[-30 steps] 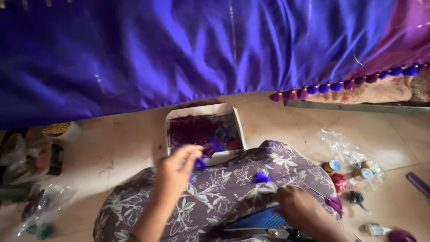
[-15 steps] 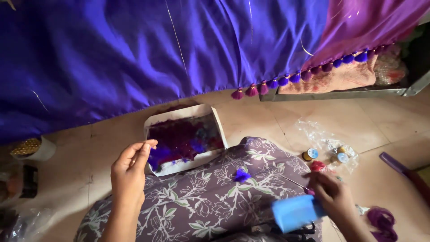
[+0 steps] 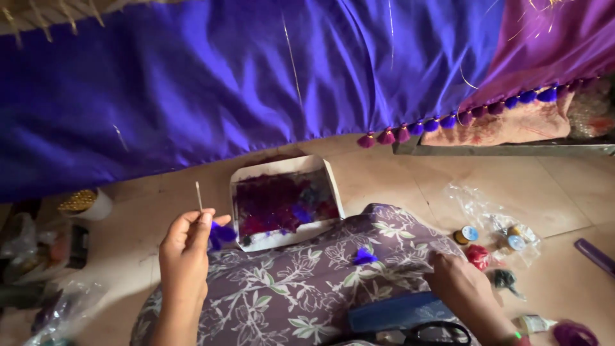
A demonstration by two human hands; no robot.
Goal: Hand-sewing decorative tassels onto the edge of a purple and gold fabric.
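Note:
My left hand (image 3: 186,247) pinches a thin needle (image 3: 198,195) that points up, with a small purple tassel (image 3: 221,234) hanging under the fingers. My right hand (image 3: 464,291) rests palm down on the floral cloth (image 3: 307,288) over my lap, beside a blue box (image 3: 400,312) and black-handled scissors (image 3: 435,334). A loose purple tassel (image 3: 364,257) lies on the cloth. A white tray (image 3: 282,165) of purple and maroon tassels sits on the floor just beyond my lap. A wide purple fabric (image 3: 256,83) edged with a row of tassels (image 3: 461,118) hangs across the top.
Thread spools (image 3: 466,234) and a clear plastic bag (image 3: 493,218) lie on the tiled floor at the right, with a red bundle (image 3: 477,256) and a purple comb (image 3: 596,255). A gold thread spool (image 3: 83,203) and more bags sit at the left.
My left hand lifted away from the tray and now holds the needle upright. My right hand set the blue box down on my lap and rests flat beside it.

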